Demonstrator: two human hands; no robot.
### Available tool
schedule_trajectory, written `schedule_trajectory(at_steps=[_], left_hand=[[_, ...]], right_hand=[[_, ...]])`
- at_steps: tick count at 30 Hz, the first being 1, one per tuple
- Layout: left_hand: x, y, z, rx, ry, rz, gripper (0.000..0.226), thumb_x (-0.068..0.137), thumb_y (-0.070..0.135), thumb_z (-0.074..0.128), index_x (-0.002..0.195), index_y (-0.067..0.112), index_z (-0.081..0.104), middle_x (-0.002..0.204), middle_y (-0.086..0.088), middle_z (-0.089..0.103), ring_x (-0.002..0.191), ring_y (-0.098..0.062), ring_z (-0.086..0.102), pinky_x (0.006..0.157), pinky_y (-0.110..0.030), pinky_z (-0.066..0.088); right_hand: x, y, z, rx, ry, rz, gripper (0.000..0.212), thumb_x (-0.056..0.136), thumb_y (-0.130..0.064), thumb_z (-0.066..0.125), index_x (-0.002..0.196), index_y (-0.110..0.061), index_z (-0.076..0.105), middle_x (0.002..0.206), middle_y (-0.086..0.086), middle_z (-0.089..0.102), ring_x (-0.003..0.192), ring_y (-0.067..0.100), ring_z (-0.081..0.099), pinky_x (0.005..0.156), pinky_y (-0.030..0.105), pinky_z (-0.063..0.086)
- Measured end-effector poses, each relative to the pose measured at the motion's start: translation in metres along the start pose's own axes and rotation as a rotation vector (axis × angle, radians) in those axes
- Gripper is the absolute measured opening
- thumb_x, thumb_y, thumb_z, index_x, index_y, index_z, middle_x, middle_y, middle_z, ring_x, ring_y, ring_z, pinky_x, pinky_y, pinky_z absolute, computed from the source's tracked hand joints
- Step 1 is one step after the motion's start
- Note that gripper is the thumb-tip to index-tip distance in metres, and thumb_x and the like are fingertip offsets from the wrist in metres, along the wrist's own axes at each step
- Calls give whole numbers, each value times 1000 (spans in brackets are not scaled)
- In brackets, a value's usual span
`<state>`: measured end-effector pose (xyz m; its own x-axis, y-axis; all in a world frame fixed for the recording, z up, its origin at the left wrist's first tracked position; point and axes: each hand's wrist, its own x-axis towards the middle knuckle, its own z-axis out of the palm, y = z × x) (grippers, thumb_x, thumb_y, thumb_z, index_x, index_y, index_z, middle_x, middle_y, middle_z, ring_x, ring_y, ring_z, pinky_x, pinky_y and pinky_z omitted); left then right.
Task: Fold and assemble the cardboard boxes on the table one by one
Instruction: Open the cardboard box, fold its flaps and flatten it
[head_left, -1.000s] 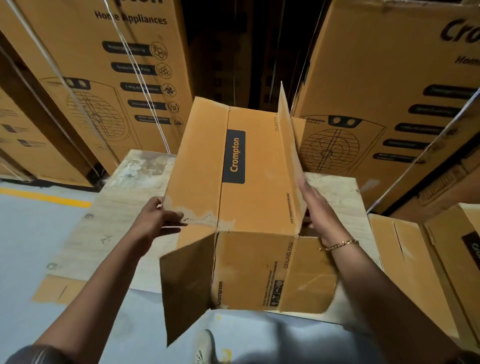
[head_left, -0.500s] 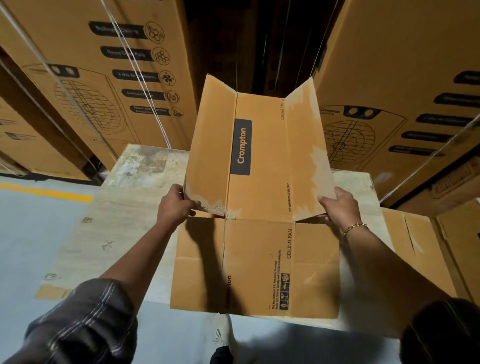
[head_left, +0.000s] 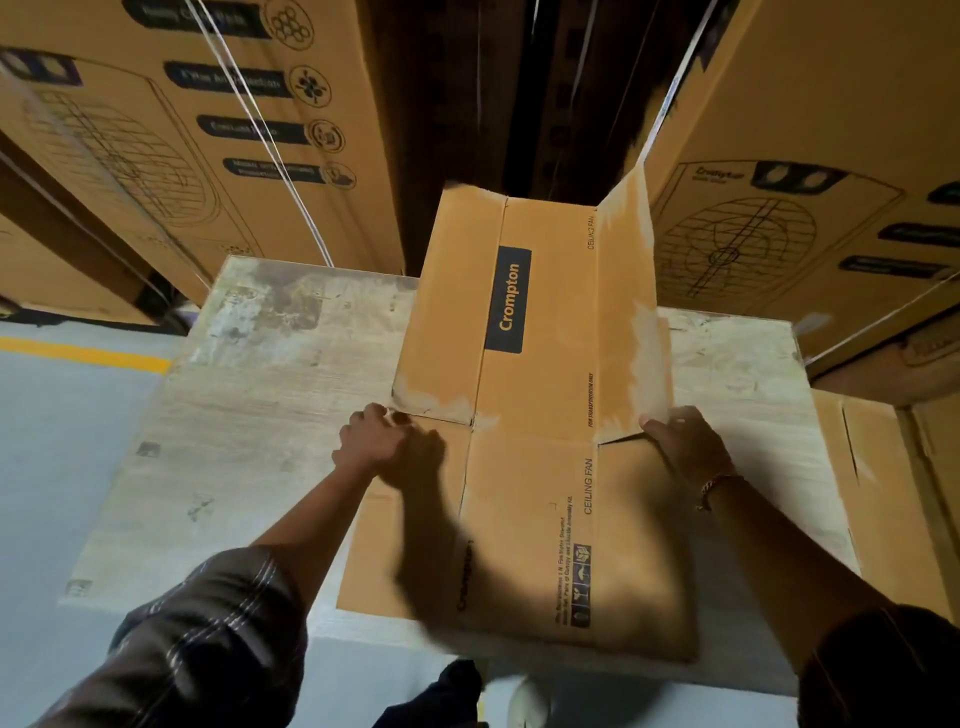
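I see one cardboard box (head_left: 540, 415) in the centre of the frame, lying on the pale, scuffed table (head_left: 249, 415). Its near part lies flat and reaches past the table's bottom edge; its far part, with the dark "Crompton" label, is tilted up toward the top of the frame, and two side flaps rise at its left and right.

Left hand (head_left: 371, 441), centre left: it rests at the lower corner of the left flap. The fingers look curled at the flap edge, but motion blur and the hand's own shadow hide the contact, so I cannot tell whether they grip the board or only press on it.

Right hand (head_left: 685, 441), centre right: its thumb lies over the lower corner of the right flap and the fingers go behind it, closed on that corner. A thin bracelet (head_left: 714, 486) shows at the wrist.

Hidden or unclear: the heavy shadow of the left arm covers the lower-left panel, and the print there is hard to read. The small print along the creases is only partly legible ("CEILING FAN"). The large printed cartons (head_left: 208, 130) in the upper left and upper right are cut off by the frame. At the right edge, another flat cardboard piece (head_left: 872, 467) is partly out of view.
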<state>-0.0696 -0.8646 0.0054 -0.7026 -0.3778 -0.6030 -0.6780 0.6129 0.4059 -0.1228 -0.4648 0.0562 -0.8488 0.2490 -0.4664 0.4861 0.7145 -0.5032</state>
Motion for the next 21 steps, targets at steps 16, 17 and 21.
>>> schedule_trajectory(at_steps=[16,17,21], left_hand=[[-26,-19,45,-401,225,-74,36,101,46,53,98,10,58,95,-11,63,94,-35,59,84,-44,47],[-34,-19,46,-381,271,-53,38,100,49,52,95,11,56,92,-10,63,91,-35,59,84,-46,48],[-67,-20,45,-380,399,-22,41,101,50,50,86,12,50,80,-9,59,82,-35,57,77,-43,45]], right_hand=[[-24,118,52,231,-39,306,64,87,-53,56,117,3,66,115,16,66,105,31,61,84,33,42],[-30,111,50,251,8,250,64,85,-54,58,112,3,67,110,19,67,103,33,62,81,34,42],[-60,91,45,213,215,11,42,98,-36,56,114,1,68,109,22,70,104,38,63,83,36,44]])
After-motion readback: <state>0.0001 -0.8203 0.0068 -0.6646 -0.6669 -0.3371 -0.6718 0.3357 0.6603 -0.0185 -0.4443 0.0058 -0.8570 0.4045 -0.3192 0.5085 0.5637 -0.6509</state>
